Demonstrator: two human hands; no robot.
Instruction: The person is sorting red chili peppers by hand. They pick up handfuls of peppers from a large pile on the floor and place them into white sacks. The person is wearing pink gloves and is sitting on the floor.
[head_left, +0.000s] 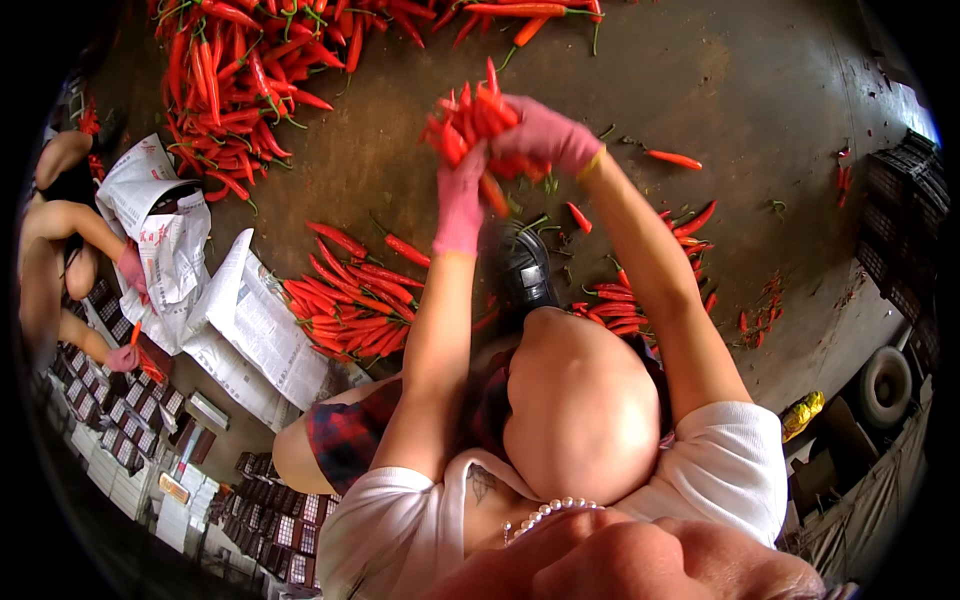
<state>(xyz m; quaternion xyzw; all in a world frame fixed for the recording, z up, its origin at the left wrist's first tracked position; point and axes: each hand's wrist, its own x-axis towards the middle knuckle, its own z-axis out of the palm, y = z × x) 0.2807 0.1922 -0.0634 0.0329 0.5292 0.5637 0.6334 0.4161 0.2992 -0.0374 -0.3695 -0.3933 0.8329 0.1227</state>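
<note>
A bunch of red chili peppers (469, 124) is held above the floor between my two hands, tips mostly pointing up and away. My left hand (459, 202), in a pink knit glove, grips the bunch from the near side. On its right side, my right hand (544, 135), in a matching glove, closes around it. The bunch hides some of my fingers. Below my left hand, a pile of chilies (360, 300) lies roughly side by side on the floor. A smaller group of chilies (615, 307) rests beyond my shoe, partly behind my right forearm.
A large heap of chilies (232, 82) spreads across the far left. Newspaper sheets (262, 322) lie left of me, near another person's gloved hand (121, 358) holding chilies. Stacked dark crates (900, 217) and a tire (885, 386) stand right. My black shoe (531, 270) is below my hands.
</note>
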